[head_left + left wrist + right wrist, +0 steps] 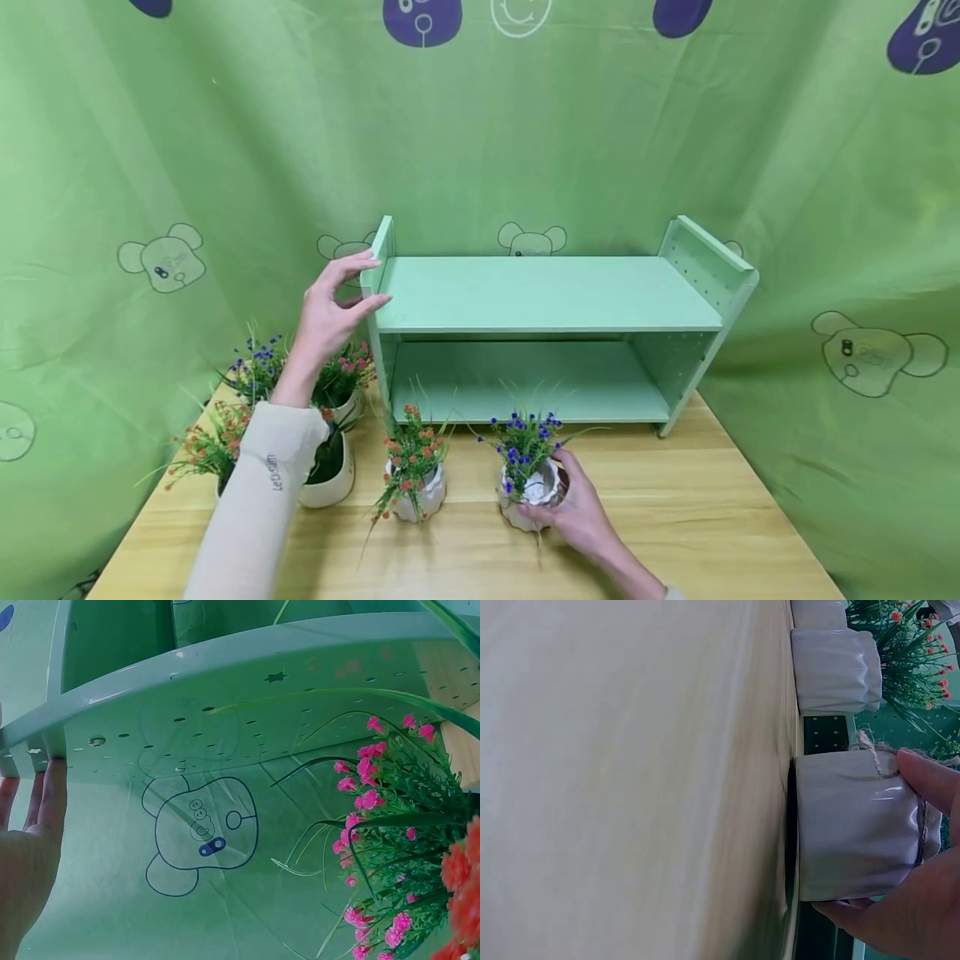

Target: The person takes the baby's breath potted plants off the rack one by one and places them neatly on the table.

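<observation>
My left hand (327,308) grips the upper front edge of the left side panel of a mint-green two-tier shelf (525,292), thumb on the inner side. In the left wrist view, its fingers (52,799) touch the panel's outer face (225,727), which has rows of small holes. My right hand (577,508) holds a white wavy-rimmed flowerpot (862,825) on the table, thumb and fingers on opposite sides. Blue flowers (525,446) rise from this pot, and twine is tied around its rim. To its left stands a similar white pot (427,497) with orange-red flowers.
Several more potted plants cluster left of the shelf, partly behind my left forearm; one has pink flowers (367,776), another a plain white pot (333,483). The wooden table (675,508) runs under everything. A green curtain (525,150) with bear prints hangs behind and on both sides.
</observation>
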Demonstrator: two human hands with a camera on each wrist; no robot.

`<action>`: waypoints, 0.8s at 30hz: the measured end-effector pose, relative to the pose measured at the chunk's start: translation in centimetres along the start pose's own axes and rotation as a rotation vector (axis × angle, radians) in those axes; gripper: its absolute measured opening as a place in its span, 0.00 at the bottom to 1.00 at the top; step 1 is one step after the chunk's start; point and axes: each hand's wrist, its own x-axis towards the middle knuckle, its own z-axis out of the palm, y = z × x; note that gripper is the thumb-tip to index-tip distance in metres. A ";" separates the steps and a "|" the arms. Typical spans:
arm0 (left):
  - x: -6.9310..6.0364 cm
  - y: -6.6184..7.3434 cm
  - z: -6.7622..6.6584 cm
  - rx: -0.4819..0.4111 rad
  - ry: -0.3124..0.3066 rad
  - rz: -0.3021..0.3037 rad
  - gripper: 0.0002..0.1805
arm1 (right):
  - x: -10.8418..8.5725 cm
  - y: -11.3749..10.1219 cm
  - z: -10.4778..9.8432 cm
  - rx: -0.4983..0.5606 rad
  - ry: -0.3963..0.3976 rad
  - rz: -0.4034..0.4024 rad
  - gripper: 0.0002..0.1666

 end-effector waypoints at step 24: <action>0.0 0.2 0.0 -0.003 0.002 -0.007 0.28 | 0.3 0.3 -0.4 0.030 -0.029 -0.025 0.55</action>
